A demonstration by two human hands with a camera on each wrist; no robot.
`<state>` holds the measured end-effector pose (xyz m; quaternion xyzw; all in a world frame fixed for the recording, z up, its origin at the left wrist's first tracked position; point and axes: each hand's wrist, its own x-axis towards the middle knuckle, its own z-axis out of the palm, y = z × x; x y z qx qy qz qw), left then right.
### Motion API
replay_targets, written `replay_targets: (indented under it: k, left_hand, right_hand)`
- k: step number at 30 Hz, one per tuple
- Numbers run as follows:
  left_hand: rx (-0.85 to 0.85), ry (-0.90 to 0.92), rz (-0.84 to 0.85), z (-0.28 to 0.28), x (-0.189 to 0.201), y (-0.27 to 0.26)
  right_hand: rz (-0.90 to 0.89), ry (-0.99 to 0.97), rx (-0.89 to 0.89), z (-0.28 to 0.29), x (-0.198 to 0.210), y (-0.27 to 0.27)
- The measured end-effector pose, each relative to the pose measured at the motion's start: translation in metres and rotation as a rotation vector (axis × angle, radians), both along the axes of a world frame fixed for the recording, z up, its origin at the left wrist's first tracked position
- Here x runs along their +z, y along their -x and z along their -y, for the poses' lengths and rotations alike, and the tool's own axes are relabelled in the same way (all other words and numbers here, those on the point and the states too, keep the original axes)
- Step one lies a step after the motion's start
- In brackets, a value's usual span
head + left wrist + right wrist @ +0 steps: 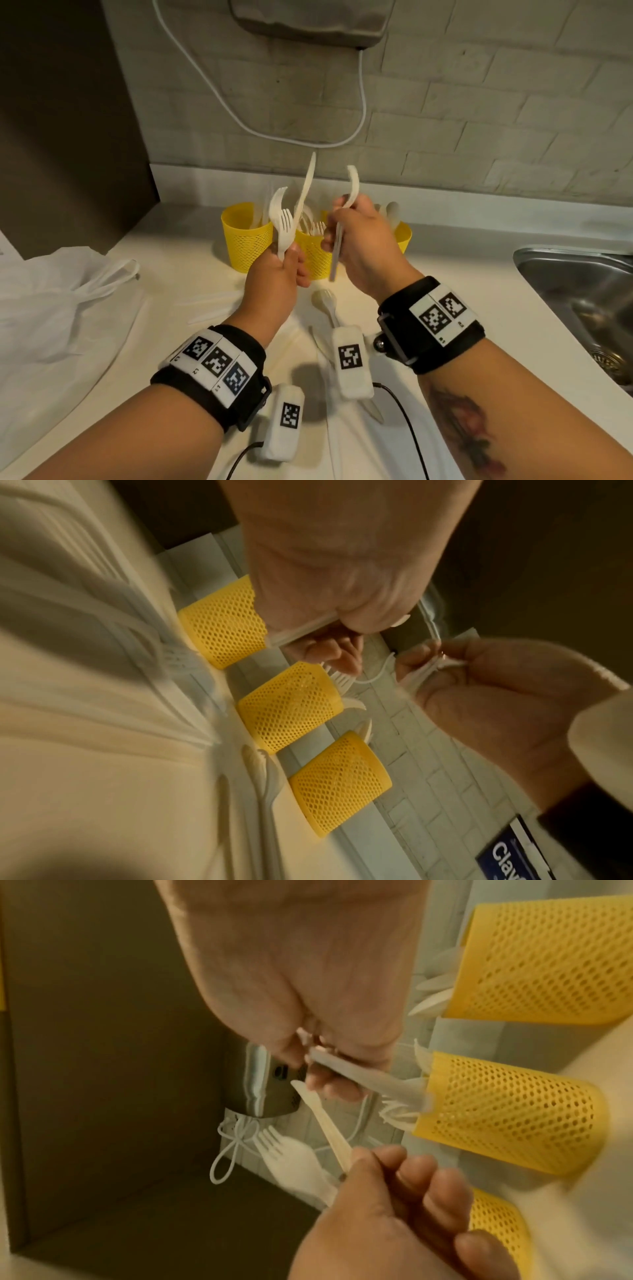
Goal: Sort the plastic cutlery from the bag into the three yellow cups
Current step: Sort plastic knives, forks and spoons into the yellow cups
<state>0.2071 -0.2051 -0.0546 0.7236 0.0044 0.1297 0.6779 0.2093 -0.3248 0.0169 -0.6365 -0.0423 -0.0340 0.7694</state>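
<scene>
Above the middle yellow cup (317, 253), left hand (279, 274) grips forks (282, 222) and a knife (306, 186); right hand (359, 240) pinches a spoon (352, 186)

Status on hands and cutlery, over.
Left hand grips white plastic forks and knife. Right hand grips one white utensil. Three yellow mesh cups part-filled; loose cutlery on counter.
</scene>
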Motion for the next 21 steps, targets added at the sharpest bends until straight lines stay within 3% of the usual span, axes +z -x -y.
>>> replay_targets:
  k: [2,4,8,12,16,21]
  left_hand:
    - [-0.02,-0.028,-0.032,0.003,0.0,-0.002]
    - [-0.041,-0.112,0.022,0.007,0.004,0.0]
    - [-0.052,-0.306,0.155,0.007,0.004,0.006]
    - [-0.119,-0.692,0.285,-0.009,-0.013,-0.01]
    - [-0.291,-0.663,0.279,-0.011,-0.009,-0.006]
    - [-0.374,-0.398,0.214,-0.01,-0.004,0.002]
  right_hand:
    - [0.052,0.285,0.114,-0.006,-0.002,0.008]
    - [0.095,0.456,0.112,-0.018,-0.01,0.01]
    - [0.165,0.487,-0.212,-0.032,-0.018,0.007]
    - [0.142,0.407,-0.165,-0.028,-0.024,0.002]
    - [0.094,0.385,-0.078,-0.016,-0.034,-0.007]
    - [0.095,0.401,0.068,0.001,-0.034,-0.008]
